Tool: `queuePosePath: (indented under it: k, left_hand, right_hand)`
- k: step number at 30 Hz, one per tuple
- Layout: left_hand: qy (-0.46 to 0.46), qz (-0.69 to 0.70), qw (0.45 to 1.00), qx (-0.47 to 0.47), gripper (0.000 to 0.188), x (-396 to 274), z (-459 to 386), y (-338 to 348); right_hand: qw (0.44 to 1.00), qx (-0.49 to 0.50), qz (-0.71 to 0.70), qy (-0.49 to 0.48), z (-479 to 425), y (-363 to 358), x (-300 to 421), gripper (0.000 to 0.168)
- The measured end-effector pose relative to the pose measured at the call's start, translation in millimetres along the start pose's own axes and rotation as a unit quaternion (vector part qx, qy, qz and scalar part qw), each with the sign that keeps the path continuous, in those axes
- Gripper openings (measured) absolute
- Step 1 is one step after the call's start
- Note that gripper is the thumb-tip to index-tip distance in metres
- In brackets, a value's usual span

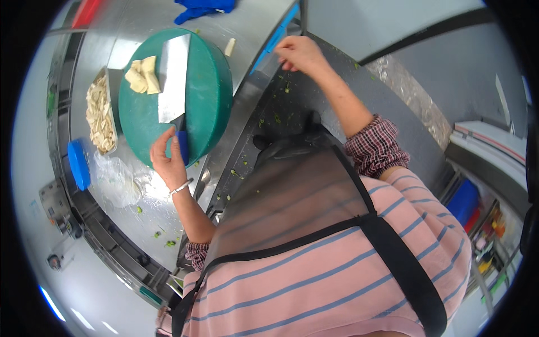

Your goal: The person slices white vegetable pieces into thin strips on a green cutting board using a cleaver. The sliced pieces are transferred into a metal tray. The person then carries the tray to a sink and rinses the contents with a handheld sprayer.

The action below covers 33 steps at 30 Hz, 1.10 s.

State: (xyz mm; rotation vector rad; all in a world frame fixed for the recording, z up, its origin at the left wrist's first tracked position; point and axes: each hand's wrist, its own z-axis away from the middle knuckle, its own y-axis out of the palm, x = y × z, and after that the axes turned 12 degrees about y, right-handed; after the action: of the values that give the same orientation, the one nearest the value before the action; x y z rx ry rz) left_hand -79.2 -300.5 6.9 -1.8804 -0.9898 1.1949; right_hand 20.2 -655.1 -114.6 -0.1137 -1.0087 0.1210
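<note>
A cleaver [173, 80] with a broad steel blade and a blue-and-black handle lies flat on a thick round green cutting board [206, 84]. My left hand [166, 156], wearing a bracelet, is right beside the handle, thumb and fingers apart; whether the thumb touches the handle is unclear. Left of the blade sit a few pale yellow vegetable chunks [143, 76]. A metal tray [113, 109] of pale sliced pieces [100, 116] stands against the board's left side. Beyond the table edge, over the floor, my right hand [301, 54] has its fingers curled in, with nothing visible in them.
On the steel table [126, 219] are a clear plastic bag [116, 179], a blue lid-like object [78, 164], green scraps [169, 243], a pale strip [230, 47] and a blue cloth or glove [204, 9]. Green bits litter the dark floor [269, 105].
</note>
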Motion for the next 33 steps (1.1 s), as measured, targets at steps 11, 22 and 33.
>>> queuePosePath:
  k: [11,22,33]
  left_hand:
    - [-0.015,-0.04,0.999,-0.022,0.013,-20.0,6.3,-55.0]
    - [-0.091,-0.024,0.985,-0.144,0.013,130.6,45.7,-144.0]
    - [-0.212,-0.014,0.948,-0.238,0.014,208.5,94.4,-178.5]
  right_hand:
    - [0.889,-0.024,0.347,-0.298,-71.4,81.0,63.6,0.045]
    - [0.866,-0.067,0.46,-0.184,-46.2,178.2,106.2,0.018]
    - [0.922,0.177,0.032,-0.343,-70.0,407.0,360.3,0.04]
